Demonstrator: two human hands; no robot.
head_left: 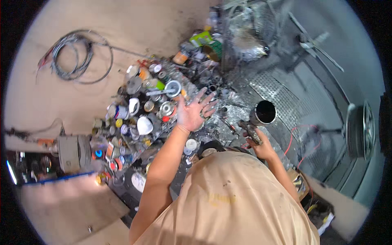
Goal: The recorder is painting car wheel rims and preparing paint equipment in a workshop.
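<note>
Palm up and fingers spread, my left hand [192, 115] is empty, held over the crowded bench beside the paint cans. My right hand [263, 146] grips a grey, paint-smeared tool that looks like a spray gun [250, 131]; my fingers cover part of it. Just beyond that hand is a dark cylindrical cup [266, 112], its round mouth facing up and its inside black. Whether the cup is joined to the tool, I cannot tell. Nearest my left fingertips stands a white-rimmed tub [172, 88] with a pale stick across it.
Several cans, lids and bottles crowd the bench, among them a white container [144, 125] and a green box [201, 39]. A wheel rim [362, 130] hangs at the right. A red hose [290, 143] loops beside my right arm. Coiled cable [77, 57] hangs at the far left.
</note>
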